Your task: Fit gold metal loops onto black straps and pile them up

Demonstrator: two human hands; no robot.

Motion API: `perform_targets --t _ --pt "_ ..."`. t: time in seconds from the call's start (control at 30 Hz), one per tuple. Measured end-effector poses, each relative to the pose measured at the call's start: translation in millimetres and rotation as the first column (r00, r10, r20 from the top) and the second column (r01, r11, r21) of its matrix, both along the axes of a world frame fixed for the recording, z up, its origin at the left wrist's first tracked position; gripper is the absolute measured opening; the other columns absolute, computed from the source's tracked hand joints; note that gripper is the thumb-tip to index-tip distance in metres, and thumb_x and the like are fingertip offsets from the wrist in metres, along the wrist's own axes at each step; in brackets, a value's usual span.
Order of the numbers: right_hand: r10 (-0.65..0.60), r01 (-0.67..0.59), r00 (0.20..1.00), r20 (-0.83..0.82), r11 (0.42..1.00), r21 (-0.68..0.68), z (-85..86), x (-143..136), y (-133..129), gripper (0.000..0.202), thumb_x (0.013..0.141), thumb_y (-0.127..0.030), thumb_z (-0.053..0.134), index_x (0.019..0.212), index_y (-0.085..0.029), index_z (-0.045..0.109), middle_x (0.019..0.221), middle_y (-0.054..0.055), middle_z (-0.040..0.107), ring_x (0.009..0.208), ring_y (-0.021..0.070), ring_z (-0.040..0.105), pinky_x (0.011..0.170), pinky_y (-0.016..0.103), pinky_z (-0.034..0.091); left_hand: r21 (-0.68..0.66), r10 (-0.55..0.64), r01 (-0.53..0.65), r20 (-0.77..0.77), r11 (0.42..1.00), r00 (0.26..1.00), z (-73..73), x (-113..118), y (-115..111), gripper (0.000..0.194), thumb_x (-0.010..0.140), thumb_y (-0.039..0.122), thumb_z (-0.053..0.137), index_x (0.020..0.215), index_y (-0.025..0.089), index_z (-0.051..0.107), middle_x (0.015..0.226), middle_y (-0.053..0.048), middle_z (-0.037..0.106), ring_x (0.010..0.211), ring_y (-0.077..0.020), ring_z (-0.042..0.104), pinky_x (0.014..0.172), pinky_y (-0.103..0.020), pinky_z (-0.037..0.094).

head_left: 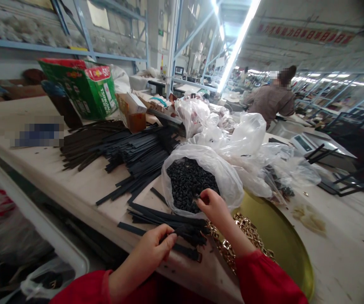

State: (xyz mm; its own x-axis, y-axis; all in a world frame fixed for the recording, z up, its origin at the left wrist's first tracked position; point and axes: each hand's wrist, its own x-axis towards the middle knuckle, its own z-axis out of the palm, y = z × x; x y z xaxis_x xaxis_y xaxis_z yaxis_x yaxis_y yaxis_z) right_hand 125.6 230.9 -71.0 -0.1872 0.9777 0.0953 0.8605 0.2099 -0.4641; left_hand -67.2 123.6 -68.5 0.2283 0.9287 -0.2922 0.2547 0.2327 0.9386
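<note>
My left hand [156, 247] is closed in a pinch at the near edge of the table, its thumb and forefinger on a black strap [182, 230]. More black straps [150, 213] lie loosely stacked just beyond it. Over the right part of an open clear plastic bag [172, 207], my right hand [213, 205] pinches a tiny dark piece that looks like one of the small black loops [188, 179] filling the bag. Below my right forearm, gold-coloured metal buckles [248, 228] are heaped on a round gold tray [291, 240].
Bundles of dark strips [137, 145] spread behind the bag. A green and red carton [90, 90] and a small open box [133, 112] stand further back. More plastic bags [245, 131] crowd the middle. A white bin [52, 236] sits at lower left. Another person [269, 99] is at the back right.
</note>
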Motion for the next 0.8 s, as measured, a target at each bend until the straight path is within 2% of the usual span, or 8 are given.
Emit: perform_targets --t 0.07,0.1,0.17,0.23,0.37,0.47,0.67,0.8 --pt "0.043 -0.056 0.981 -0.191 0.996 -0.067 7.3 -3 -23 0.006 0.077 -0.025 0.05 0.074 -0.02 0.048 0.064 -0.003 0.052 0.059 0.0119 0.052 0.054 0.021 0.039 0.001 0.043 -0.043 0.027 0.999 0.999 8.3 4 2 0.027 0.082 0.042 0.045 0.075 0.017 0.052 0.047 0.008 0.042 0.041 -0.0076 0.037 0.043 -0.018 0.031" --pt "0.047 -0.095 0.931 -0.362 0.988 -0.118 9.4 -6 -37 0.008 0.077 -0.027 0.051 0.074 -0.02 0.047 0.061 -0.004 0.05 0.055 0.011 0.049 0.051 0.02 0.038 0.001 0.06 -0.06 0.042 0.998 0.997 12.6 7 2 0.028 0.081 0.043 0.044 0.075 0.017 0.051 0.046 0.008 0.042 0.04 -0.0076 0.037 0.042 -0.018 0.03" --pt "-0.003 -0.161 0.755 -0.656 0.968 -0.19 11.5 -13 -63 0.012 0.074 -0.03 0.055 0.074 -0.02 0.047 0.061 -0.005 0.047 0.053 0.01 0.045 0.049 0.02 0.037 0.008 0.076 -0.077 0.064 0.997 0.995 20.0 13 2 0.029 0.08 0.044 0.045 0.073 0.017 0.05 0.044 0.008 0.042 0.039 -0.0076 0.036 0.04 -0.018 0.028" --pt "-0.07 -0.179 0.603 -0.795 0.959 -0.22 12.6 -19 -84 0.017 0.071 -0.031 0.061 0.073 -0.02 0.049 0.063 -0.005 0.048 0.056 0.0098 0.044 0.051 0.021 0.037 0.023 0.073 -0.075 0.066 0.997 0.995 25.5 18 -1 0.028 0.08 0.043 0.045 0.072 0.017 0.05 0.045 0.008 0.041 0.039 -0.0074 0.035 0.039 -0.018 0.028" --pt "-0.185 -0.122 0.47 -0.863 0.955 -0.271 17.2 -23 -104 0.024 0.068 -0.038 0.066 0.066 -0.019 0.051 0.059 -0.005 0.049 0.055 0.0097 0.044 0.052 0.021 0.037 0.041 0.029 -0.03 0.039 0.999 0.999 30.8 23 -12 0.026 0.078 0.041 0.046 0.068 0.017 0.05 0.047 0.008 0.04 0.041 -0.0073 0.035 0.04 -0.018 0.028" --pt "-0.272 -0.116 0.362 -0.892 0.936 -0.333 20.4 -21 -111 0.026 0.065 -0.039 0.07 0.073 -0.019 0.057 0.066 -0.002 0.06 0.063 0.0124 0.053 0.059 0.023 0.042 0.044 -0.01 0.008 0.041 0.999 0.999 30.1 21 -20 0.026 0.077 0.039 0.046 0.065 0.017 0.049 0.049 0.008 0.04 0.043 -0.0073 0.036 0.042 -0.018 0.028" --pt "-0.318 -0.185 0.33 -0.889 0.901 -0.392 15.2 -23 -130 0.023 0.064 -0.035 0.073 0.078 -0.019 0.064 0.076 0.001 0.068 0.073 0.0149 0.06 0.069 0.027 0.046 0.038 -0.085 0.085 0.004 0.996 0.996 25.1 18 -29 0.023 0.079 0.034 0.044 0.065 0.017 0.05 0.051 0.007 0.041 0.045 -0.0082 0.038 0.043 -0.019 0.029" --pt "-0.383 -0.141 0.189 -0.904 0.901 -0.41 6.9 -29 -138 0.029 0.063 -0.034 0.074 0.087 -0.022 0.062 0.085 0.001 0.069 0.083 0.016 0.062 0.076 0.027 0.047 0.144 -0.066 0.072 -0.045 0.987 0.997 27.4 20 -36 0.017 0.081 0.028 0.044 0.081 0.016 0.057 0.065 0.002 0.055 0.058 -0.0119 0.049 0.055 -0.021 0.039"
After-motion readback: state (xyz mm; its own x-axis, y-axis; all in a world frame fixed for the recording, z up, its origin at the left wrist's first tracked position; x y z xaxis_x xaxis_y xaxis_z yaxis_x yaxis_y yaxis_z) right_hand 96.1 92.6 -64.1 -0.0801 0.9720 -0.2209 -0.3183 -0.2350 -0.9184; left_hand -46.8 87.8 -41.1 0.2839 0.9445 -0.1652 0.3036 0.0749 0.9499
